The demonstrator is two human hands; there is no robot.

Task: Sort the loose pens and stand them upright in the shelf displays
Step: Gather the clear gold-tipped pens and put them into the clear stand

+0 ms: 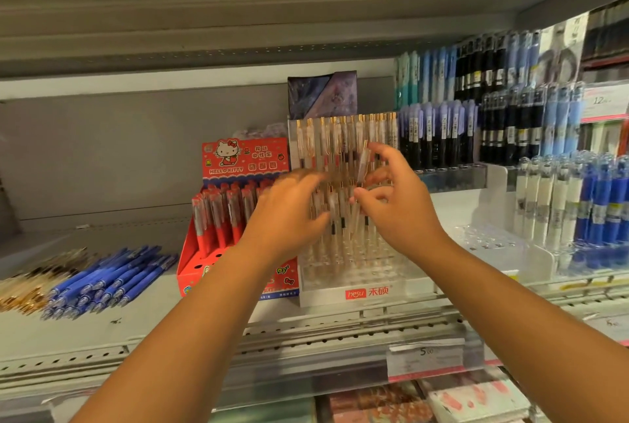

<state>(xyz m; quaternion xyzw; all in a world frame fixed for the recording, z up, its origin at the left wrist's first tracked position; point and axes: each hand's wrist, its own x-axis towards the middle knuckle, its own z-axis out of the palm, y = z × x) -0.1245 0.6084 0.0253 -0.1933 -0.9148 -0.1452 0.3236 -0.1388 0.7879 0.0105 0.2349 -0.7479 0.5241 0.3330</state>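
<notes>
The right hand (398,208) has a narrow grip: thumb and forefinger pinch one clear pen (363,162) with a gold clip, and the other fingers are curled below it. The pen stands almost upright, slightly tilted, in front of the far row of matching pens (335,137) in the clear stand (323,298). The left hand (289,218) reaches to the same stand from the left, its fingers smeared by motion against the pens. Whether its grip holds anything cannot be told.

There are two hands, one pinched pen and two heaps of loose pens lying flat on the shelf (102,330) at the left: blue pens (112,276), and gold-trimmed pens (27,286) farther left. Both heaps are too crowded and blurred for a count. One red box (245,159) stands just left of the clear stand, with red pens (218,215) upright in it. More black and blue pens (442,137) stand in tiered racks to the right.

The white base of the clear stand reads "hesu" with two Chinese characters beside it. The red box reads "HELLO KITTY" under a cartoon cat. One price tag (600,101) at far right shows "12". Another tag (425,354) on the near shelf edge shows "5".
</notes>
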